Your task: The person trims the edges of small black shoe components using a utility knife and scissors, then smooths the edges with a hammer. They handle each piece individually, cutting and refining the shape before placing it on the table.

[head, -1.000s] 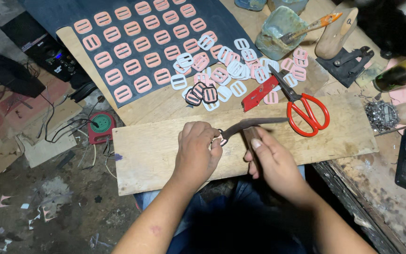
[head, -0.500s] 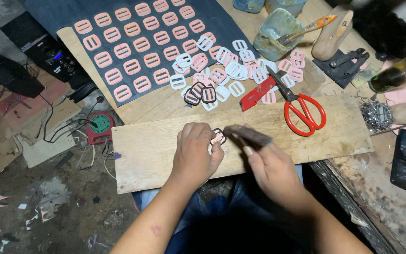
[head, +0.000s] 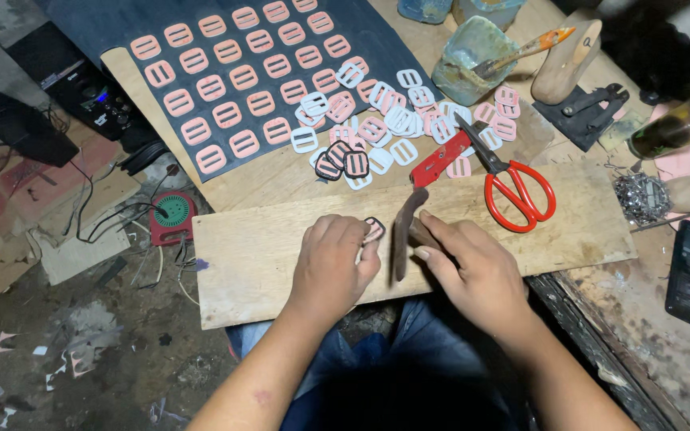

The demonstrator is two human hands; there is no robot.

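our left hand [head: 331,259] lies curled, knuckles up, on the board [head: 265,247], fingers closed down over a small dark-edged buckle [head: 374,230] that peeps out at its fingertips; pinning it flat against the wood seems meant to stop it sliding. our right hand [head: 465,259], just right of the buckle, is closed round a dark brown strap [head: 401,235], which stands nearly upright on the board, its lower end under our thumb and its top bending right. we judge the strap is held so close so that its end can meet the buckle's slots, though whether the two touch we cannot tell. the board spans our lap and the desk [head: 281,179] edge, giving a firm flat face right under our hands. beyond the board, the red scissors [head: 517,187] lie shut, handles toward us, with a red knife [head: 439,160] just left of them, both within easy reach. further beyond the board, a loose heap of white and pink buckles [head: 409,120] sits on the desk, with a few dark ones [head: 341,164] at its near edge. left of that heap, pink buckles [head: 233,80] lie in spaced rows on a dark sheet [head: 121,20], apart from one another, perhaps to dry. a pot with a brush [head: 481,52] stands right of the heap.
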